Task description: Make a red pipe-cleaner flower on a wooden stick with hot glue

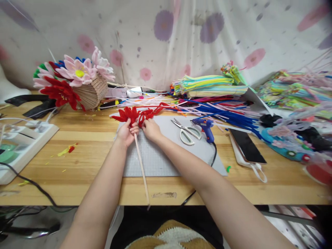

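Observation:
My left hand (pixel 127 132) is closed on a red fuzzy flower (pixel 127 114) above the upper left of the grey cutting mat (pixel 155 162). A pale stem (pixel 141 166) runs down from this hand past the table's front edge. Close beside it, my right hand (pixel 151 128) has its fingers pinched at looped red fuzzy petals (pixel 145 116), near the flower's right side. Whether these petals are joined to the flower cannot be made out. On the mat to the right lie open scissors (pixel 186 130).
A blue glue gun (pixel 205 127) with a black cord lies right of the scissors, then a phone (pixel 247 145). Bundled fuzzy stems (pixel 207 86) line the back. Finished flowers (pixel 76 71) stand back left, a power strip (pixel 28 145) at the left edge.

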`<state>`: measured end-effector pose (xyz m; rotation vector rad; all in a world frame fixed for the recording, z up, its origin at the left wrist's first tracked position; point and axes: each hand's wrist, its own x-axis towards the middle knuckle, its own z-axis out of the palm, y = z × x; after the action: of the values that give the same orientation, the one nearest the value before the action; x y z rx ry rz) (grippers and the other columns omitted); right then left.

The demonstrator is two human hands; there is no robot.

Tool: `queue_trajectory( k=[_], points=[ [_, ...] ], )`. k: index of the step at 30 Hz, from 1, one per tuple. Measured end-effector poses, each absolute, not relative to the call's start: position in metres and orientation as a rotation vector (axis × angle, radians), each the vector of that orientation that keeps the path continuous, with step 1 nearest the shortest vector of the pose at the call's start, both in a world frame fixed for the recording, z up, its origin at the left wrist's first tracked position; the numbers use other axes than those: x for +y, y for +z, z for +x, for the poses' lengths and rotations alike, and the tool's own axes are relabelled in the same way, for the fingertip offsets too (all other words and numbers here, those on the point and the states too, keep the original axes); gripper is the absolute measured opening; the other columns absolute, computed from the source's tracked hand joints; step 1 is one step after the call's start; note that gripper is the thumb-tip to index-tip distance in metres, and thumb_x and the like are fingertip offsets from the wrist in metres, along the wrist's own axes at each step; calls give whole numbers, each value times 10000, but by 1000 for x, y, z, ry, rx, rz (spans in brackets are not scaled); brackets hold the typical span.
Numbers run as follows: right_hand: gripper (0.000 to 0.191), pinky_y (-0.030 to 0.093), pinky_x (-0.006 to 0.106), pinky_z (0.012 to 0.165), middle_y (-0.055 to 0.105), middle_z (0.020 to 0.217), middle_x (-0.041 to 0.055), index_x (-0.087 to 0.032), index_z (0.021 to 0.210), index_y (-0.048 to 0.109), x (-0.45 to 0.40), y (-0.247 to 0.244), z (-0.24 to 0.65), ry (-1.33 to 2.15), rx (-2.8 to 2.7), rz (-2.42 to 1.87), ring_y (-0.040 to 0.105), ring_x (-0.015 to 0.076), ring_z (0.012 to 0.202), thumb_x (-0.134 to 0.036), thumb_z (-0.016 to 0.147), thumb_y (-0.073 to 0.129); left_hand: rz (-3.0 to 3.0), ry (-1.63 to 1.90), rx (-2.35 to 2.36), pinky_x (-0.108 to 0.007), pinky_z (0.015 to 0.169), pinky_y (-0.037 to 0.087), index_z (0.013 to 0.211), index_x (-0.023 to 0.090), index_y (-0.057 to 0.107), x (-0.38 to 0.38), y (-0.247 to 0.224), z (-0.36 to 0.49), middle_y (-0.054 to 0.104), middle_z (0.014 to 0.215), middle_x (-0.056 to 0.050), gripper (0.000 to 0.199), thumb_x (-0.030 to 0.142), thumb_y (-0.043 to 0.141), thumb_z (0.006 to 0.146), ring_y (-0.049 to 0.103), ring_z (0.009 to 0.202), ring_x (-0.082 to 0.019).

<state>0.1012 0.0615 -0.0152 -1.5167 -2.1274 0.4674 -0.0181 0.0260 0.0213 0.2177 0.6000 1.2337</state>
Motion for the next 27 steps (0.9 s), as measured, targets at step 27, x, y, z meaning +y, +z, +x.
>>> queue_trajectory(
  k=[27],
  points=[
    [258, 440, 232, 640, 614, 833, 5, -186, 862, 566, 20, 4, 217, 1439, -1701, -1034, 548, 100, 721, -402, 726, 604, 561, 1088, 891, -91, 269, 152, 739, 77, 622, 5, 11, 36, 666, 702, -85, 68, 91, 660, 685, 626, 542, -91]
  ],
)
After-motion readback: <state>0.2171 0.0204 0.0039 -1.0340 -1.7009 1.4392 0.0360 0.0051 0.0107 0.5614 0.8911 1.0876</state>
